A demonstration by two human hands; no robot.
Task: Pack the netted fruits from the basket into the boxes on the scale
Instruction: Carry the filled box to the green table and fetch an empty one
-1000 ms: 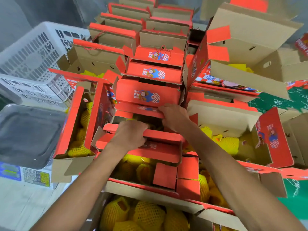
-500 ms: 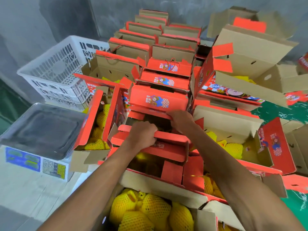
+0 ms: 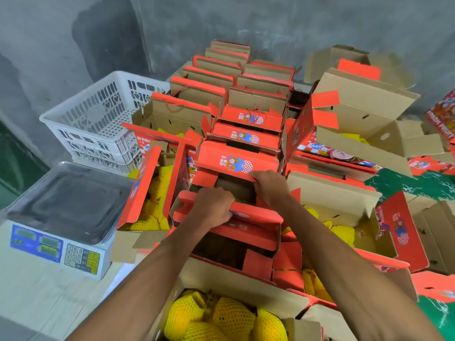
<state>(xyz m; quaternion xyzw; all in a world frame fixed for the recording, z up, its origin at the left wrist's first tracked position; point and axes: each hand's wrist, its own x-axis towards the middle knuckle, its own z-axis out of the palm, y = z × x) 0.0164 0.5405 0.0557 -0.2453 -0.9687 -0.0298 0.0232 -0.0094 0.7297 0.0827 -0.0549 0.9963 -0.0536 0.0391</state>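
My left hand (image 3: pixel 212 207) is closed over the near red flap of an open red cardboard box (image 3: pixel 248 230) in the middle of the pile. My right hand (image 3: pixel 269 187) grips the far flap of the same box, just under a closed red box (image 3: pixel 237 157). Yellow netted fruits (image 3: pixel 221 318) fill the open box nearest me, and more netted fruits (image 3: pixel 154 193) lie in the box to the left and in a box at right (image 3: pixel 343 233). The inside of the box I hold is dark and I cannot tell what it contains.
A digital scale (image 3: pixel 64 212) with a bare steel pan sits at the left on a pale table. A white plastic basket (image 3: pixel 103 119) stands behind it. Rows of folded red and brown boxes (image 3: pixel 246 82) stack toward the grey wall; open boxes (image 3: pixel 364 104) crowd the right.
The view has tilted upward, showing more of the wall, scale and basket. Both hands keep their grip on the flaps of the middle box, which seems to have risen slightly.
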